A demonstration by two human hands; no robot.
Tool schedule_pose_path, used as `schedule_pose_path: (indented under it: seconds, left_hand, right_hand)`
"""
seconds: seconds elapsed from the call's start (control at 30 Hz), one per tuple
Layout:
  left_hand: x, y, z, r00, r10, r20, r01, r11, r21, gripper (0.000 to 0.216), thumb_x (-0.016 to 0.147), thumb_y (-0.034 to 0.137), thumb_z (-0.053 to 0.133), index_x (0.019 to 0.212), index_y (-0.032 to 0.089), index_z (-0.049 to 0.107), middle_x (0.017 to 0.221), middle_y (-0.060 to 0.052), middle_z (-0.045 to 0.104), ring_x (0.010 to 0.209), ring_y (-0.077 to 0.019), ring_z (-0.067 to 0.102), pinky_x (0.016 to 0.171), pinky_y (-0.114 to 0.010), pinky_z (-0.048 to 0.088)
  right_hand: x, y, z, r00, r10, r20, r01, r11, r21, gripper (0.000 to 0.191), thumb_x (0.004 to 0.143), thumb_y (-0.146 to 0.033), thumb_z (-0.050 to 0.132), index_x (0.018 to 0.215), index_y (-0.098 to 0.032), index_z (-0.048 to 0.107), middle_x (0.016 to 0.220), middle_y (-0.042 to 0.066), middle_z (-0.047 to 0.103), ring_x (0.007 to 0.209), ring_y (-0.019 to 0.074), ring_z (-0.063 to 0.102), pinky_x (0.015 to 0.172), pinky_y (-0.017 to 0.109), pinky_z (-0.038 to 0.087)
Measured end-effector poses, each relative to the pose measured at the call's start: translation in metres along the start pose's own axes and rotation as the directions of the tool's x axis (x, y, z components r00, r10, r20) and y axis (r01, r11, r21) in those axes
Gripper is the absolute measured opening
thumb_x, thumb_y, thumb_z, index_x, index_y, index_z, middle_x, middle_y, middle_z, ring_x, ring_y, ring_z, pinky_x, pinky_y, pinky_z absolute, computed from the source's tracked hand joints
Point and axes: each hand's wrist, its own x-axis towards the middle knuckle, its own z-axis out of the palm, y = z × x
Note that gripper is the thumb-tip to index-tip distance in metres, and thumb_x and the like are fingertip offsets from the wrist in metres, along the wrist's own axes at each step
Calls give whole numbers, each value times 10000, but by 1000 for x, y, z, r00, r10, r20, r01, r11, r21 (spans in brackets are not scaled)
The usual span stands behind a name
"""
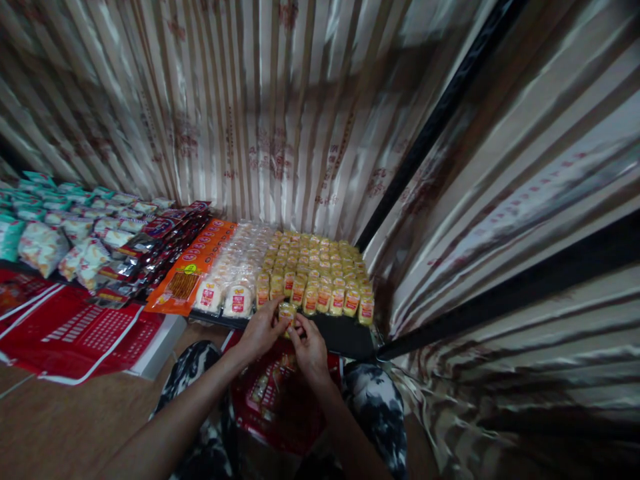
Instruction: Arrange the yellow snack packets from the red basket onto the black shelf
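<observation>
My left hand and my right hand meet at the front edge of a low black shelf. Both pinch one small yellow snack packet with a red label, held upright between their fingertips. Behind it stand several rows of the same yellow packets. To their left lie rows of clear-wrapped pale cakes with red labels.
An orange snack pack, dark foil packs and white and teal bags fill the left. Red printed bags lie on a white box. A red basket sits between my knees. Striped shiny curtain hangs behind.
</observation>
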Motion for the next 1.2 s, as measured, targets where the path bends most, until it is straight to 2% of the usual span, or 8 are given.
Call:
schedule_pose_path:
  seconds: [0.1,0.17,0.27,0.33,0.5,0.7,0.83,1.2]
  left_hand:
    - [7,-6,6,994,-58,-89,52,996,-68,451,770,243,505,1203,129,461,995,-71,602,703,-132,551,724,-290,475]
    - [13,-8,6,986,-40,-164,33,998,-46,410,762,233,514,1157,126,494,944,-63,606,733,-145,559,720,-293,474]
    - [21,-11,2,972,-3,-235,12,999,37,375,754,229,530,1114,126,523,951,-71,609,835,-172,562,791,-320,458]
    - [26,-12,0,971,-21,-238,35,998,54,380,759,238,530,1120,120,518,963,-78,608,870,-181,559,814,-330,453]
    - [31,-13,3,973,-61,-223,82,993,85,399,774,281,524,1139,122,505,961,-77,611,886,-187,565,814,-332,455]
    - [42,-7,9,972,11,-236,31,984,174,403,790,261,504,1173,138,486,977,-74,609,840,-173,568,791,-314,457]
    - [47,-4,13,972,-27,-232,72,979,190,394,801,283,497,1172,150,484,1005,-79,608,852,-179,581,774,-319,467]
    - [50,6,20,968,47,-247,25,959,282,349,845,256,457,1182,167,450,1128,-97,577,1023,-199,562,855,-327,461]
  right_hand:
    - [9,-5,2,997,-77,-5,77,996,-41,329,830,-308,460,1101,-165,581,882,58,621,713,141,575,666,259,494]
    - [15,-8,1,984,-175,-32,169,975,-147,332,862,-247,401,1139,-179,569,1000,78,630,861,160,580,778,291,484]
    - [27,-7,-4,935,-354,-14,319,859,-401,399,862,-133,354,1207,-218,534,1230,62,556,1153,216,441,964,389,367]
    - [37,-3,-7,901,-430,49,389,756,-526,424,849,-114,382,1235,-233,512,1318,33,489,1267,253,304,1007,437,296]
    - [54,14,-7,850,-506,147,477,621,-622,409,850,-206,461,1256,-247,486,1370,9,432,1348,261,129,1056,480,183]
    - [55,26,-6,864,-493,103,439,638,-632,390,850,-272,485,1240,-278,496,1351,-11,455,1339,251,156,1074,483,141]
    - [55,29,-6,862,-494,112,447,639,-625,377,853,-236,466,1227,-256,511,1364,-17,439,1345,251,130,1078,475,148]
    - [54,28,-7,877,-470,101,427,665,-612,397,818,-155,462,1199,-242,537,1369,-4,431,1348,253,121,1073,476,169]
